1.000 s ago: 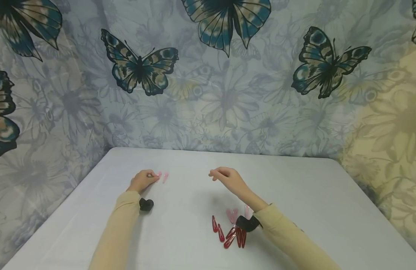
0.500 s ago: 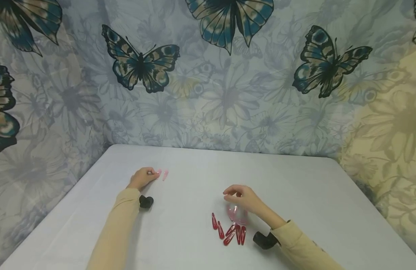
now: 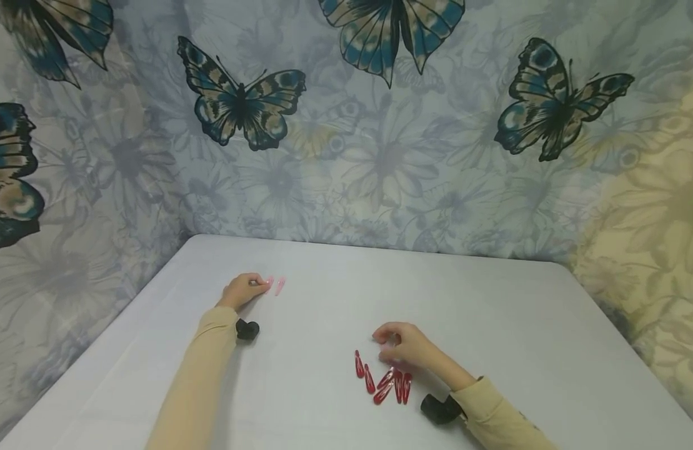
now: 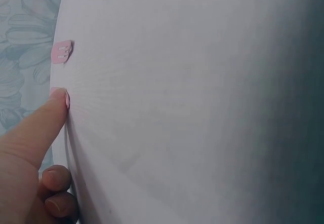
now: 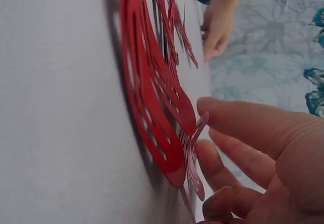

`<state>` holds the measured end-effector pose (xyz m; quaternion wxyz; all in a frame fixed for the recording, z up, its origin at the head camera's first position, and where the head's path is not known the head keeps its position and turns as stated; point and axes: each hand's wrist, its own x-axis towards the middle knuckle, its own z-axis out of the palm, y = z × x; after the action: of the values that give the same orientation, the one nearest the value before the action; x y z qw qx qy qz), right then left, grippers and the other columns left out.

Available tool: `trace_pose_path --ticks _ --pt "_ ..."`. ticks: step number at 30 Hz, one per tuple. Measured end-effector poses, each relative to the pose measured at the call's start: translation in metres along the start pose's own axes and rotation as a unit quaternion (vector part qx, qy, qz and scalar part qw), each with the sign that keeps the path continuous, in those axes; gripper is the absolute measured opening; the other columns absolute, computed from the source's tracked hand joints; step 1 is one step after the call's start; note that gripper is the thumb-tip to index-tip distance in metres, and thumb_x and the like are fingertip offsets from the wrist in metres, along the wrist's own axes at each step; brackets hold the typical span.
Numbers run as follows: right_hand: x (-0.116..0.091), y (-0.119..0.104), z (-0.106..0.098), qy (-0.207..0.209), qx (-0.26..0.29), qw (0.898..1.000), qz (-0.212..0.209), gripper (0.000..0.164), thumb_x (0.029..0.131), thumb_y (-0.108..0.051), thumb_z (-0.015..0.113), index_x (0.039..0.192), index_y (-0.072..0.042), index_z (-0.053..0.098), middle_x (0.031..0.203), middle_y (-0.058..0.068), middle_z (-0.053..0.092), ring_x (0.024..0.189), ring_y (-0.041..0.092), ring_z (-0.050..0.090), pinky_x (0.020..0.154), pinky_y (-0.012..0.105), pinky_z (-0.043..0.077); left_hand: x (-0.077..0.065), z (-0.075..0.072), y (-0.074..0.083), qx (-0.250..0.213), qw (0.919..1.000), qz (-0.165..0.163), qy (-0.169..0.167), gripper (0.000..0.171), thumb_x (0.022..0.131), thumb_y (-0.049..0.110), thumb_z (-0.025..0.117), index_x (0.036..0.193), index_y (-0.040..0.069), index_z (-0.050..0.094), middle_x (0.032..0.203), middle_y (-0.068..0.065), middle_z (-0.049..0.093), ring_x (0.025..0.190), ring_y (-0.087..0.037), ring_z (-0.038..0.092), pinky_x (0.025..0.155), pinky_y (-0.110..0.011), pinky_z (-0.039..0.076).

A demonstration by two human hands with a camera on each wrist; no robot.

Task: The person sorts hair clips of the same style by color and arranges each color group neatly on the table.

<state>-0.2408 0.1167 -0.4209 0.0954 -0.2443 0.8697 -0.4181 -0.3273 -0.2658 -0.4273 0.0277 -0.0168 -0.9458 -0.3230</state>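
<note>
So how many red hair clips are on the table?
5 that I can count: two lie left of the cluster, three sit close together below the right hand. That hand may hide more.

the right hand (image 3: 408,345) has dropped from mid-air over the middle of the white table (image 3: 492,325) to the cluster of glossy dark red snap hair clips (image 3: 382,381), its curled fingers (image 5: 238,127) now touching the pale pink translucent clips (image 5: 195,158) at the far edge of that cluster.
</note>
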Motion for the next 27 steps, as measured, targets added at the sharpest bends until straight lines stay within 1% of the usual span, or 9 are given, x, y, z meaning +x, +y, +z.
trace_pose_path --ticks 4,5,8,11,13,16,19,22,27 --pt "-0.002 0.001 0.004 0.006 -0.001 1.0 -0.006 0.028 0.071 -0.006 0.073 0.096 -0.003 0.063 0.084 -0.001 0.055 0.073 0.017 0.047 0.061 0.026 0.04 0.004 0.002 -0.011 -0.012 0.9999 -0.001 -0.002 0.025 0.081 0.034 0.065 0.074 0.01 0.061 0.09 -0.01 0.06 0.08 -0.029 0.048 0.077 -0.052 0.03" --pt "-0.003 0.0 0.005 0.009 -0.001 1.0 -0.007 0.028 0.071 -0.006 0.073 0.097 -0.003 0.063 0.084 0.0 0.055 0.073 0.016 0.047 0.061 0.026 0.04 0.008 0.006 -0.021 -0.015 0.9998 0.014 0.005 0.027 0.08 0.039 0.065 0.073 0.013 0.061 0.086 -0.008 0.059 0.077 -0.027 0.048 0.074 -0.052 0.03" --pt "-0.004 0.0 0.006 0.02 -0.006 1.0 -0.003 0.031 0.07 -0.01 0.075 0.098 -0.002 0.063 0.084 -0.001 0.054 0.075 0.016 0.047 0.063 0.028 0.04 0.011 0.007 -0.027 -0.016 0.9996 0.023 0.005 0.031 0.077 0.046 0.065 0.071 0.016 0.061 0.087 -0.007 0.059 0.077 -0.028 0.047 0.074 -0.053 0.029" --pt "-0.007 0.001 0.005 0.036 -0.019 0.999 0.007 0.031 0.071 -0.014 0.074 0.098 -0.003 0.063 0.085 -0.001 0.054 0.078 0.016 0.048 0.066 0.03 0.041 0.01 0.008 -0.021 -0.017 0.9995 0.024 0.008 0.029 0.078 0.042 0.065 0.073 0.014 0.062 0.093 -0.01 0.06 0.082 -0.029 0.05 0.075 -0.052 0.03" --pt "-0.009 0.002 0.003 0.042 -0.028 0.999 0.013 0.03 0.073 -0.017 0.073 0.098 -0.004 0.063 0.087 -0.001 0.054 0.08 0.017 0.049 0.067 0.031 0.042 0.002 0.005 -0.005 -0.009 0.9999 0.004 -0.001 0.027 0.081 0.034 0.065 0.076 0.009 0.062 0.097 -0.015 0.06 0.087 -0.032 0.05 0.078 -0.053 0.03" --pt "-0.009 0.004 0.001 0.037 -0.043 0.998 0.008 0.031 0.073 -0.017 0.073 0.099 -0.004 0.062 0.09 -0.001 0.055 0.08 0.017 0.049 0.067 0.031 0.042 -0.002 0.003 0.001 0.0 1.0 0.0 -0.003 0.023 0.083 0.029 0.064 0.076 0.007 0.061 0.094 -0.014 0.059 0.083 -0.03 0.049 0.077 -0.05 0.031" --pt "-0.007 0.005 0.0 0.022 -0.054 0.998 -0.003 0.034 0.071 -0.013 0.074 0.101 -0.003 0.061 0.093 0.001 0.054 0.079 0.017 0.047 0.066 0.029 0.042 -0.005 0.001 0.001 0.009 1.0 -0.002 -0.003 0.022 0.083 0.028 0.064 0.075 0.009 0.059 0.087 -0.01 0.058 0.077 -0.027 0.046 0.072 -0.047 0.031" --pt "-0.006 0.004 0.0 0.02 -0.062 0.998 -0.009 0.034 0.071 -0.01 0.074 0.101 -0.002 0.06 0.094 0.002 0.054 0.078 0.016 0.045 0.065 0.028 0.041 -0.004 0.001 -0.001 0.011 0.9999 -0.003 -0.001 0.021 0.083 0.027 0.063 0.076 0.008 0.06 0.086 -0.01 0.058 0.076 -0.027 0.047 0.071 -0.046 0.032" --pt "-0.008 0.004 0.002 0.036 -0.05 0.998 0.0 0.025 0.071 -0.009 0.073 0.093 -0.006 0.062 0.082 -0.002 0.052 0.07 0.015 0.043 0.059 0.027 0.039 -0.004 0.001 -0.003 0.002 0.9999 0.013 0.004 0.02 0.083 0.027 0.064 0.076 0.008 0.06 0.085 -0.01 0.058 0.076 -0.027 0.047 0.071 -0.046 0.032"
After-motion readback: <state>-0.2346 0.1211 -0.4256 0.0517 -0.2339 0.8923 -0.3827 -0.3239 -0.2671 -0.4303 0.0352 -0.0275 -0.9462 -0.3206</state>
